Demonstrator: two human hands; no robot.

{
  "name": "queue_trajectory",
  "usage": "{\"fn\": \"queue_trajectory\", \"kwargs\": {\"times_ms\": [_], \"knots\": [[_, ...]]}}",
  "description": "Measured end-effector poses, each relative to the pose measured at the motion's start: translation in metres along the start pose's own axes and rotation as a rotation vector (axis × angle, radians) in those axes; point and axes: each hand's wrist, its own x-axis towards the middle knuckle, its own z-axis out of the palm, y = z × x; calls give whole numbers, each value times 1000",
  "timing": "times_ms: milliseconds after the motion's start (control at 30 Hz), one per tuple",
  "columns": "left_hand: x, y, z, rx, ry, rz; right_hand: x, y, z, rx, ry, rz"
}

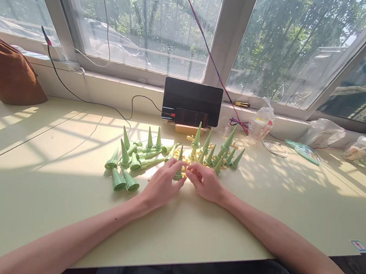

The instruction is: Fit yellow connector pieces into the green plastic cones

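My left hand point(163, 183) is closed around the lower part of an upright green plastic cone point(180, 159), thumb on the near side and fingers behind. Close by on the right, my right hand point(207, 183) has its fingertips pinched together beside that cone. Small yellow pieces show at those fingertips, but what they hold is hidden. Beyond my right hand, several green cones point(228, 144) stand upright among yellow stick-like pieces point(234, 146). On the left lies a group of loose green cones point(130, 181), some upright and some on their sides.
A dark tablet point(193, 96) and a phone point(191, 118) lean on a wooden stand point(186, 129) at the back. A brown bag point(7, 66) is at the far left. Plastic bags point(262, 121) and a coiled cable point(275, 148) lie toward the right. The table's near edge runs by my lap.
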Motion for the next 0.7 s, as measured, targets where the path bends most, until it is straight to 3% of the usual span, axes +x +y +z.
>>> {"fn": "queue_trajectory", "kwargs": {"times_ms": [700], "knots": [[0,3,1,-9,-9,-16,-2,3,-1,-58,-18,-3]]}}
